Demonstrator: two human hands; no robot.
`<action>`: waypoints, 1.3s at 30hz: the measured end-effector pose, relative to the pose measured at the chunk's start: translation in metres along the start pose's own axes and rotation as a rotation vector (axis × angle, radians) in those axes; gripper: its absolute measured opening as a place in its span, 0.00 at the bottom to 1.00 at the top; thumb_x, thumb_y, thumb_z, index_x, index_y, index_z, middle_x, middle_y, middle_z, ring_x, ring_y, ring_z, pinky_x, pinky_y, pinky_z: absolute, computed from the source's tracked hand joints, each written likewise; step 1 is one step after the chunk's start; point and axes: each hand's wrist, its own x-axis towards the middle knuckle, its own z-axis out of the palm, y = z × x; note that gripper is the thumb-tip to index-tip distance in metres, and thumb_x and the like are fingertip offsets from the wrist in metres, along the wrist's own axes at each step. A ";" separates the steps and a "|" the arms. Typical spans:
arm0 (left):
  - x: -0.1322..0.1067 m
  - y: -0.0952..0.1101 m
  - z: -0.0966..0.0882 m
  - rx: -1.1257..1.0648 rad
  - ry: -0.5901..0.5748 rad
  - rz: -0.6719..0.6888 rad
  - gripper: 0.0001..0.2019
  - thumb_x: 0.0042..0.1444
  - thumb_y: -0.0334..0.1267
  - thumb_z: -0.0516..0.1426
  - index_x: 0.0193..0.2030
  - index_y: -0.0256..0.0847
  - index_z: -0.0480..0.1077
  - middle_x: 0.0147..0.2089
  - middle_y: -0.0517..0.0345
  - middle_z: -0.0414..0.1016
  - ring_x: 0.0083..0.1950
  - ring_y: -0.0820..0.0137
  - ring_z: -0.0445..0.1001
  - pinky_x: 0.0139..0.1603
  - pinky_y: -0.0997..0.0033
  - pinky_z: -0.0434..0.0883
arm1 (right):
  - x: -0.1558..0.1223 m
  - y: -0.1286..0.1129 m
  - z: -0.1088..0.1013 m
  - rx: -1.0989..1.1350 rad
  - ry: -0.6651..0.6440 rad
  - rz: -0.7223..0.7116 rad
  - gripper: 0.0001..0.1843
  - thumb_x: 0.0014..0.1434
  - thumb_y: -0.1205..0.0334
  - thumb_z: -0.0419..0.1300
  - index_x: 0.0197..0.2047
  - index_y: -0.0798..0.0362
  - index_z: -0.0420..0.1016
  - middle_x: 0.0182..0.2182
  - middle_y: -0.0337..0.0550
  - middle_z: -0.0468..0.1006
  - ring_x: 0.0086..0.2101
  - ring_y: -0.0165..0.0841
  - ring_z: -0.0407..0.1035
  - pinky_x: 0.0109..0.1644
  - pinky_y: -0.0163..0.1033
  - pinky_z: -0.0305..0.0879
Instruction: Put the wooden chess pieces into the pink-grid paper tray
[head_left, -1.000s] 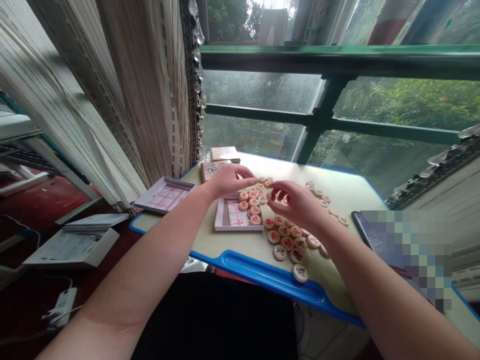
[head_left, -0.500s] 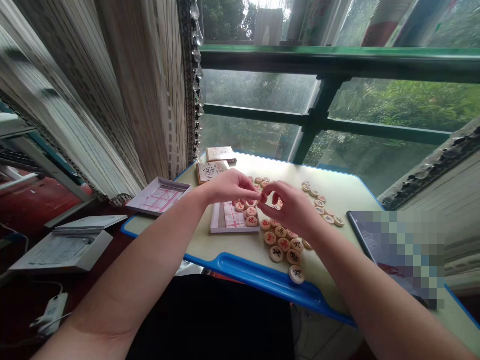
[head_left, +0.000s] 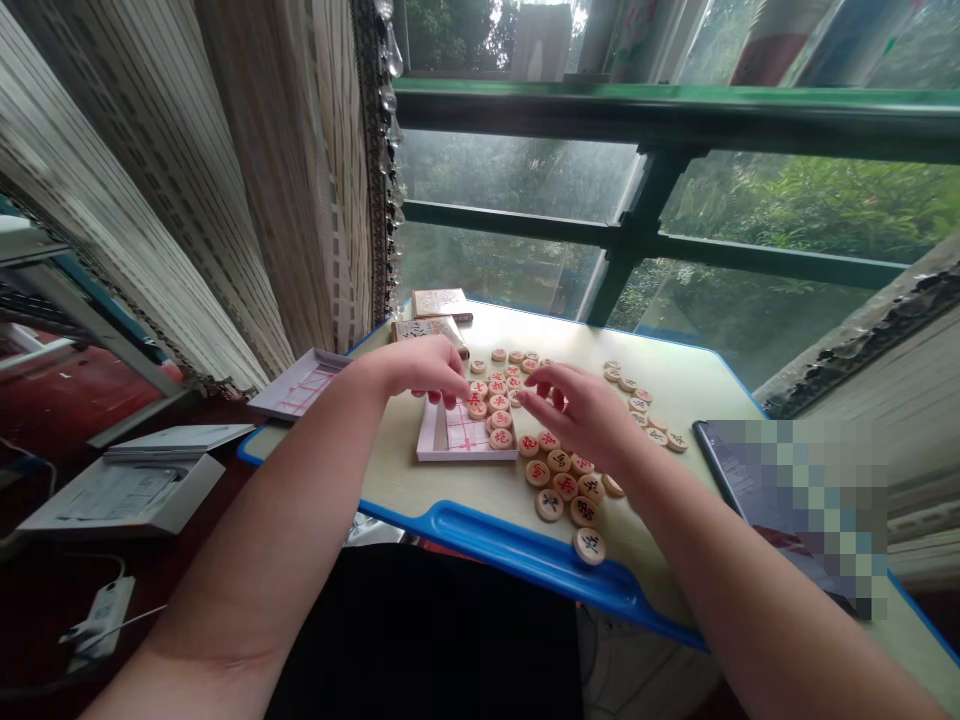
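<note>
My left hand (head_left: pixel 429 368) is over the back of a shallow white box (head_left: pixel 429 448). Its fingertips pinch a round Chinese chess piece (head_left: pixel 475 402) with a red character. Below and beside it, several red-marked Chinese chess pieces (head_left: pixel 500 438) sit along the right part of the box, over a folded paper board with pink lines (head_left: pixel 463 428). My right hand (head_left: pixel 574 405) hovers to the right of the box, thumb and fingers apart, nothing seen between them. Loose Chinese chess pieces (head_left: pixel 565 487), red and black marked, lie under and in front of it.
More pieces (head_left: pixel 639 405) lie at the right of the table (head_left: pixel 660 350). A dark tablet (head_left: pixel 731 480) rests on the right edge, two small boxes (head_left: pixel 431 328) at the back left. The box lid (head_left: pixel 300 385) overhangs the left edge. A blue trough (head_left: pixel 517 555) lines the front.
My hands have parted. The left one has moved left over the box with a piece in its fingertips; the right one has let go and stays nearly where it was.
</note>
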 end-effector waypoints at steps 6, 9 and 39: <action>0.010 -0.003 0.006 0.139 -0.055 -0.042 0.11 0.42 0.44 0.59 0.25 0.38 0.74 0.29 0.54 0.78 0.27 0.73 0.69 0.22 0.75 0.59 | 0.000 -0.002 0.000 -0.048 -0.038 -0.036 0.14 0.61 0.54 0.54 0.33 0.54 0.74 0.29 0.43 0.76 0.25 0.28 0.63 0.30 0.34 0.55; 0.013 -0.004 0.008 0.147 -0.068 -0.037 0.10 0.42 0.43 0.58 0.26 0.38 0.74 0.29 0.55 0.78 0.26 0.73 0.69 0.23 0.75 0.60 | 0.000 -0.002 -0.001 -0.057 -0.051 -0.037 0.13 0.61 0.56 0.54 0.31 0.54 0.74 0.28 0.42 0.75 0.25 0.27 0.62 0.29 0.34 0.53; 0.006 -0.005 0.010 0.203 -0.360 0.020 0.10 0.41 0.41 0.58 0.30 0.40 0.70 0.29 0.57 0.75 0.31 0.70 0.73 0.22 0.78 0.63 | -0.001 -0.002 -0.001 -0.127 -0.125 -0.031 0.15 0.61 0.59 0.53 0.26 0.54 0.71 0.24 0.41 0.72 0.24 0.27 0.60 0.28 0.34 0.50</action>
